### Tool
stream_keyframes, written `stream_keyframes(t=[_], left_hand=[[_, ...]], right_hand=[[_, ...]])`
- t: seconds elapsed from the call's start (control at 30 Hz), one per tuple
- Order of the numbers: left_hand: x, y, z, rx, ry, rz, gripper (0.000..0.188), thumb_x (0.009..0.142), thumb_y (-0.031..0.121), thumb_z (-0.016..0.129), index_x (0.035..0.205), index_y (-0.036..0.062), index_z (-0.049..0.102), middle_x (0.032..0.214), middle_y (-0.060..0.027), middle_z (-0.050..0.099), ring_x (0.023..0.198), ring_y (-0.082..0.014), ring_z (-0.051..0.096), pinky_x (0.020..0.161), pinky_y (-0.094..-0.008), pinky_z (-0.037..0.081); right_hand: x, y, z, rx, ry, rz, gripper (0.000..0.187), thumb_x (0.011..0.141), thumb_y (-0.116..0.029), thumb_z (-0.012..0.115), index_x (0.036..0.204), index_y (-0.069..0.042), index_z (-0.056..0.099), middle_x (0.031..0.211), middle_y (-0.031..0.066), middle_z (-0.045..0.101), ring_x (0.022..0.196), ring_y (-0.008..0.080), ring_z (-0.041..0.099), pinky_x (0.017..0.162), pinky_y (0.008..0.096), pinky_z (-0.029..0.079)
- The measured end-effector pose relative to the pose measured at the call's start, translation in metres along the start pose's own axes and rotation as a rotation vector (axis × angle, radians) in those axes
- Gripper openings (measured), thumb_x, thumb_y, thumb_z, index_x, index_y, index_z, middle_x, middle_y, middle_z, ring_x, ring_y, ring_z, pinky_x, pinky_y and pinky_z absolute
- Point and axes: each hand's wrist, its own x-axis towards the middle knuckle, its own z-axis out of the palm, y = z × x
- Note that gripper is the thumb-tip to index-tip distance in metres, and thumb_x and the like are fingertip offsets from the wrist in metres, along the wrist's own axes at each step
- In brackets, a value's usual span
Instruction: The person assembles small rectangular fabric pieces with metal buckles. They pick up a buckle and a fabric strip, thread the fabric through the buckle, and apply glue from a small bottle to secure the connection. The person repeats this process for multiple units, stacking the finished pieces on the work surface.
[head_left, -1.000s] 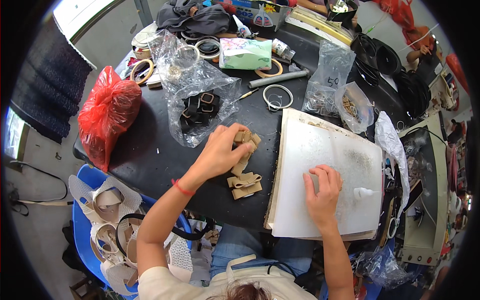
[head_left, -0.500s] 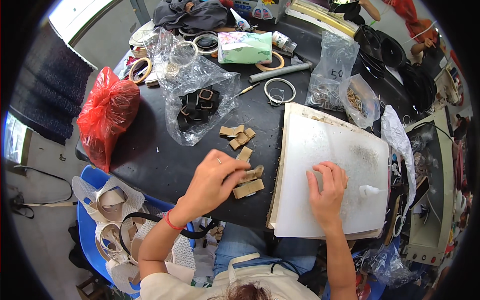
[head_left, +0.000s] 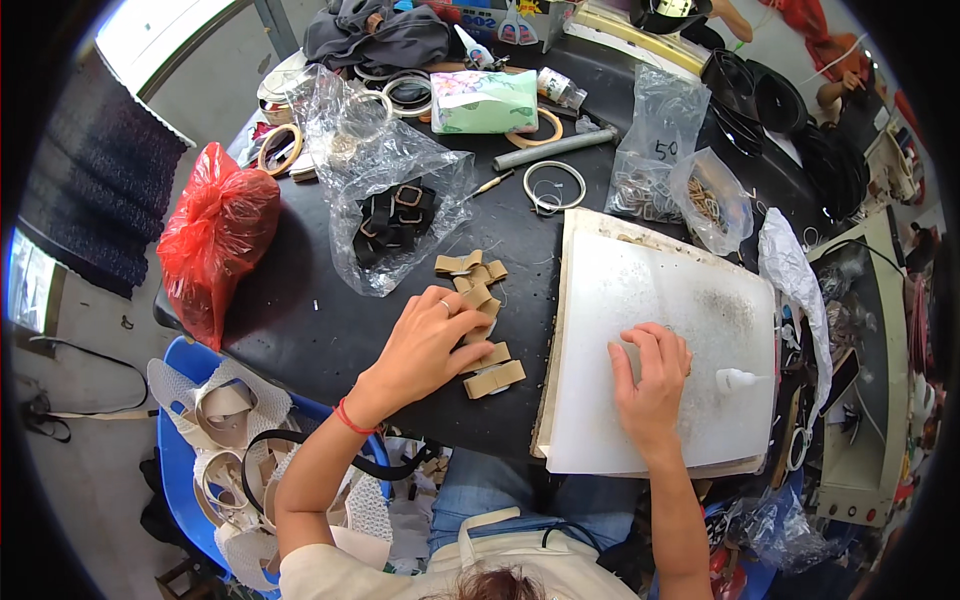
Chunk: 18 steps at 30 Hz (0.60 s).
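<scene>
Several tan bow-shaped strap pieces [head_left: 494,379] lie in a rough column on the black table. My left hand [head_left: 425,345] is over the middle of this column, its thumb and fingers closed around one tan bow [head_left: 478,336], which they partly cover. More bows [head_left: 483,270] sit just beyond the fingertips. My right hand [head_left: 652,385] rests on the white board [head_left: 610,310], fingers loosely bent and thumb apart, with nothing visible in it. To its right, a small white squeeze bottle [head_left: 740,380] lies on the board.
A clear bag [head_left: 345,190] with black buckled straps and a red bag [head_left: 215,240] are at the left. Bags of metal buckles [head_left: 645,185] and small brass parts [head_left: 708,200] stand beyond the board. A blue basket [head_left: 180,440] of beige straps is beside my left arm.
My left hand has moved slightly left and down onto the bows. The bow raised at its fingertips before now lies low among the others. My right hand stays on the board.
</scene>
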Motion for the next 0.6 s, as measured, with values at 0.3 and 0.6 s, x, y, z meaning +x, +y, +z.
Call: stream_keyframes(t=[0.3,0.6], left_hand=[[-0.005,-0.005,-0.003,0.065,0.106,0.08,0.021,0.081,0.016,0.072,0.1,0.0097,0.069,0.108,-0.0038,0.063,0.106,-0.0253,0.054,0.09,-0.0385,0.041],[-0.043,0.039,0.007,-0.028,0.154,0.032,0.027,0.077,0.008,0.075,0.103,0.0094,0.069,0.103,-0.0046,0.064,0.099,-0.025,0.059,0.086,-0.037,0.045]], right_hand=[[0.002,-0.001,0.0,0.004,0.003,-0.003,0.019,0.081,-0.013,0.072,0.098,-0.007,0.063,0.103,0.0076,0.06,0.097,0.0276,0.054,0.086,0.0407,0.036],[0.0,-0.002,0.001,0.004,0.001,0.005,0.02,0.081,-0.013,0.072,0.098,-0.008,0.063,0.103,0.0074,0.06,0.097,0.0276,0.054,0.086,0.0412,0.036]])
